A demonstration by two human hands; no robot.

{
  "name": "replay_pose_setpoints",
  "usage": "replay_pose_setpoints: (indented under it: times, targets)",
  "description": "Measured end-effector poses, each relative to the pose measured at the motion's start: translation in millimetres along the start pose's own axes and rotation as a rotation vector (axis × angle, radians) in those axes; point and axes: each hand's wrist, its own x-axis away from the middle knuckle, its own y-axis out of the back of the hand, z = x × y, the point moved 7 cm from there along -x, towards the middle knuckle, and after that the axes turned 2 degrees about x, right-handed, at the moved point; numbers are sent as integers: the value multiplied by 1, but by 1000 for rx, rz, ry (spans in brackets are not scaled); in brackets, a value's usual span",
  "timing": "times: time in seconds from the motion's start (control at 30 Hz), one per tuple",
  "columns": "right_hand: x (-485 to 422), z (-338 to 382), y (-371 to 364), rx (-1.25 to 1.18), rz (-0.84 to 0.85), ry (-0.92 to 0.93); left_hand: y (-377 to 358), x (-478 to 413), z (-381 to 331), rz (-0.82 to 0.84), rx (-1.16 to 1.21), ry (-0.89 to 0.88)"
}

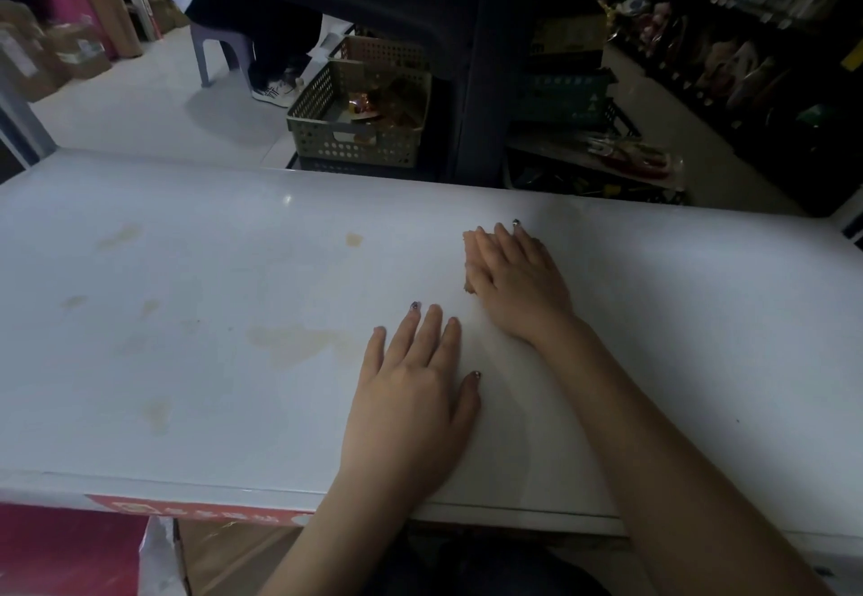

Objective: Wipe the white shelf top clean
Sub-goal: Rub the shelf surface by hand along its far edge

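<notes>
**Both hands flat on the stained shelf top**

We see the white shelf top (pixel 187 268) running across the whole view, its near edge toward us. The left hand (pixel 411 404) lies on it close to that edge, palm down, fingers straight and slightly spread, holding nothing. The right hand (pixel 518 278) lies farther in and a little to the right, also palm down, with its fingers straight and close together. It presses on a small tan cloth (pixel 468 240). We can make out only a thin strip of the cloth past the fingers on their left side; the rest is hidden under the hand. The two hands are near each other but apart.

Yellowish stains (pixel 289 338) mark the shelf top left of the hands. A broad pale patch sits just left of the left hand, a small darker spot (pixel 353 239) lies left of the cloth, and fainter smears spread toward the far left.

Beyond the far edge, a green perforated basket (pixel 355 137) with some goods in it stands on the floor. Left of it we see a stool (pixel 219 51) and a person's shoe (pixel 273 93). Boxes (pixel 70 49) are stacked at the far left, and dark racks (pixel 747 35) of goods fill the right. A red label (pixel 187 507) runs along the shelf's front edge at lower left.
</notes>
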Motion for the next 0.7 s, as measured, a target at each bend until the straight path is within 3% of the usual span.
replay_pose_setpoints:
  times: [0.7]
  targets:
    - [-52,-8,5,-22,-34,-13,-3,-1,1,23,3,8]
